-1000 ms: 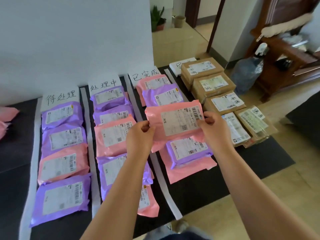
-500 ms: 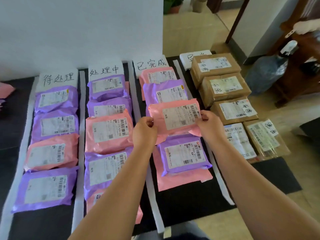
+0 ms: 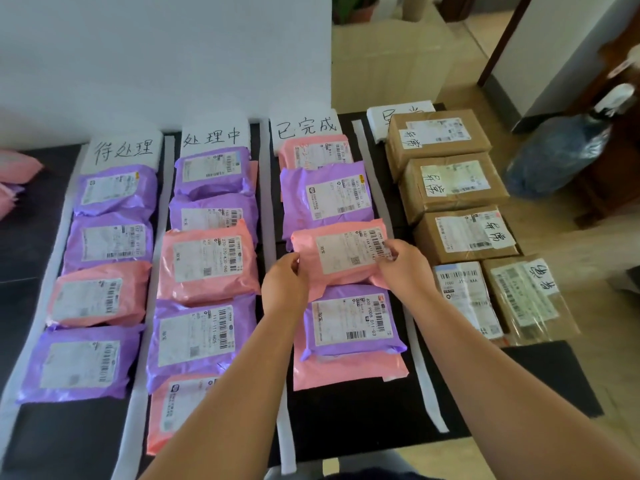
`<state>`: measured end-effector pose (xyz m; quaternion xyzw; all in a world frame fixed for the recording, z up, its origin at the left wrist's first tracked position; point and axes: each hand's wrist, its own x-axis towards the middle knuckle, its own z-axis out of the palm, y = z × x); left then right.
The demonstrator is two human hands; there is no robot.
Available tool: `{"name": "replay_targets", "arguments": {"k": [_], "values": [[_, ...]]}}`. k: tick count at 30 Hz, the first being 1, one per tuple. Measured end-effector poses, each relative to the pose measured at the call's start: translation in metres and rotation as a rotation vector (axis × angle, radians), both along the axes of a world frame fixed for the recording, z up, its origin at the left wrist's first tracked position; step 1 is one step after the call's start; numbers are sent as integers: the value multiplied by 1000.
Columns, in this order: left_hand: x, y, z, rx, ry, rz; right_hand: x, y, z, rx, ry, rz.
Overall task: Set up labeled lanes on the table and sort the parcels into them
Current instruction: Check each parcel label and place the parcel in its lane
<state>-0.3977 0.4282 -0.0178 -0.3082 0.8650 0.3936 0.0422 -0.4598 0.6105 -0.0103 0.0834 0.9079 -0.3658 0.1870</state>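
My left hand (image 3: 285, 289) and right hand (image 3: 403, 268) pinch the pink parcel (image 3: 343, 258) at its nine and three o'clock edges, a purple parcel (image 3: 349, 320) at its six o'clock.

Four handwritten lane labels (image 3: 123, 151) head four lanes, separated by four white strips (image 3: 267, 202). The lanes hold eight purple parcels (image 3: 116, 192), six pink parcels (image 3: 207, 261), three cardboard boxes (image 3: 438, 135) and two flatter parcels (image 3: 464, 299). More pink parcels at the far left edge cannot be counted.
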Motion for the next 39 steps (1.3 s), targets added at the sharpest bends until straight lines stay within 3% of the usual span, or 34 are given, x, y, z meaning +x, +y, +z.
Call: {"name": "replay_targets", "arguments": {"k": [8,16,21,26,32,39], "values": [[7,9,19,-83,125,10,2,1,18,15,162,40],[50,3,48,-202,312,28,27,-32,46,1,299,215],[91,-33,61,-247,301,142,56,-74,56,-1,337,399],[145,-78,64,-252,312,302,90,-120,60,-29,392,588],[233,-144,65,-202,247,509,161,-192,55,-67,371,667],[372,-243,62,-223,237,554,288,-293,51,-55,326,711]]}}
